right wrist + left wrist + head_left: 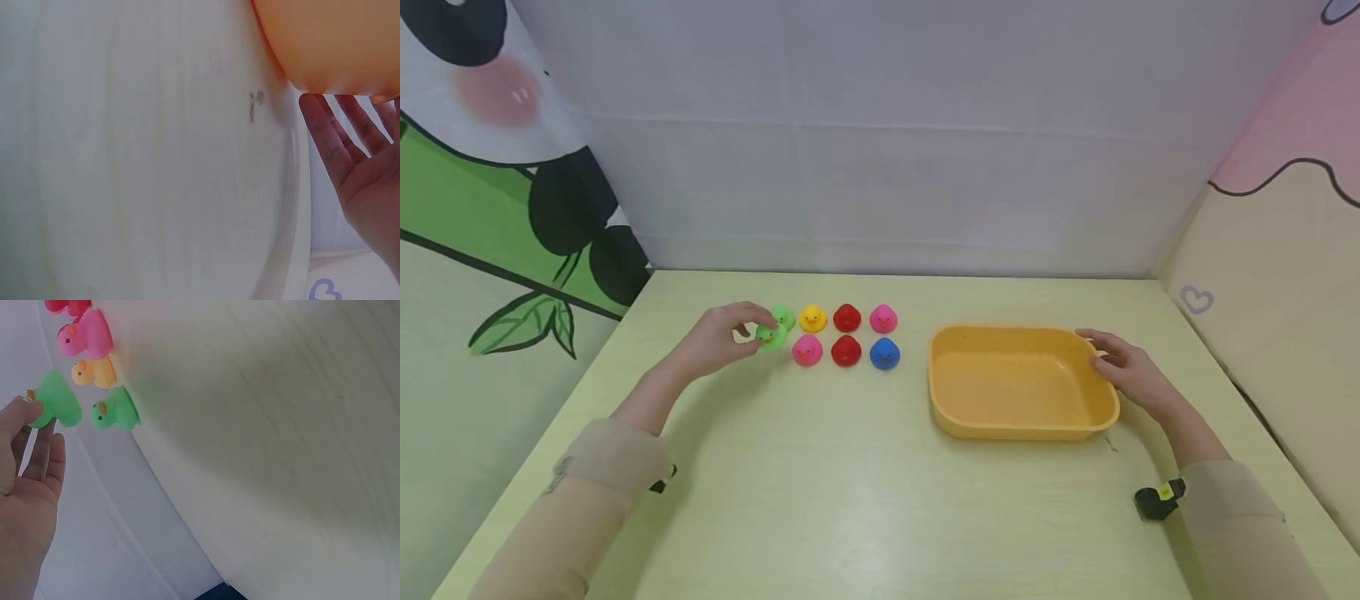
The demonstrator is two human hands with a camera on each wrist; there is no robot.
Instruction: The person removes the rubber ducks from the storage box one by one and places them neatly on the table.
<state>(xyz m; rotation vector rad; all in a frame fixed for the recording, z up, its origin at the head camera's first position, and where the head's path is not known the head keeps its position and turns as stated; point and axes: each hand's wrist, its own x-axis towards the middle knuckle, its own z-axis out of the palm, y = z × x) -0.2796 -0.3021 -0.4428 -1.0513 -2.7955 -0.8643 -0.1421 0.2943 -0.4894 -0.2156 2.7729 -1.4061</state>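
Between thumb and fingers, my left hand pinches a light green rubber duck, shown raised off the tabletop in the left wrist view. Just behind it sits a second green rubber duck. To their right stand two rows of ducks: a yellow duck, a red duck and a pink duck at the back; another pink duck, another red duck and a blue duck in front. My right hand rests at the right rim of a yellow plastic tub, fingers fairly straight.
Everything stands on a pale wooden table. A light cloth wall rises along its back edge, with printed panels on the left and right. A small dark mark shows on the wood near the tub.
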